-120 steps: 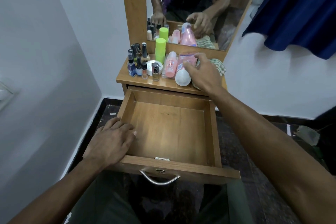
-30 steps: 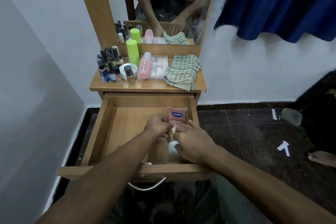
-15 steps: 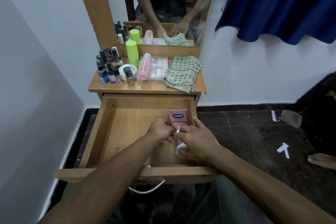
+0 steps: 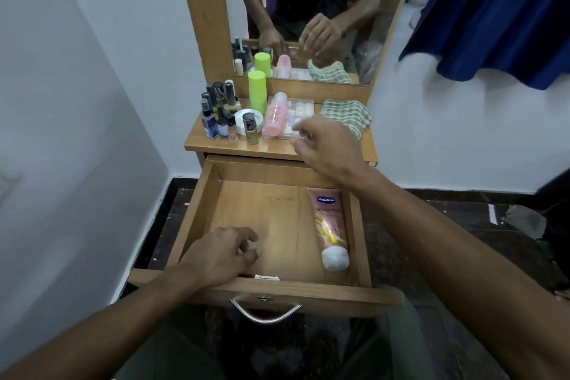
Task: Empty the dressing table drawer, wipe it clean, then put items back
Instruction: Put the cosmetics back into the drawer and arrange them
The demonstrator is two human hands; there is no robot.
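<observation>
We had the dressing table's drawer [image 4: 279, 227] pulled out toward us, and one item already lay in it: the pink tube [image 4: 330, 227] sat against the right wall, its long axis running front to back with the white cap nearest us. The rest waited on the tabletop [image 4: 277, 148] above the drawer, with the checked cloth [image 4: 348, 117] at its right end. The clear plastic case [image 4: 293, 117] lay flat there with the pink bottle [image 4: 275, 114] lying on its left part, long axis also front to back. Our right hand [image 4: 327, 148] hovered over the case's near right corner, fingers loosely spread and holding nothing, so we judged it the nearer hand for the next pick. Our left hand [image 4: 220, 251] rested inside the drawer's near left corner, fingers loosely curled, empty.
</observation>
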